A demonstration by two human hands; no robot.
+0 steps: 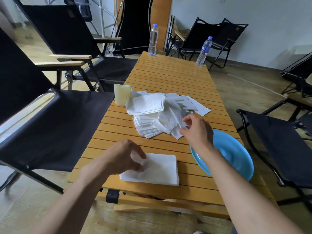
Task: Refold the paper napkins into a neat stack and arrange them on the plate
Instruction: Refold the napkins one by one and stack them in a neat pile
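Napkin (182, 121) pinched in right grip (197, 130), at pile (148, 115) edge; left grip (123, 157) loosely curled atop folded stack (160, 169).

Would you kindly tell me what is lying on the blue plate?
The visible surface of the blue plate is bare. The forearm behind the right hand crosses over its left rim, so that strip is hidden.

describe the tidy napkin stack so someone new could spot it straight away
On the slatted wooden table, look to the near edge, left of the blue plate. The tidy napkin stack lies there, partly under the left hand; unlike the loose pile mid-table, its edges are square and aligned.
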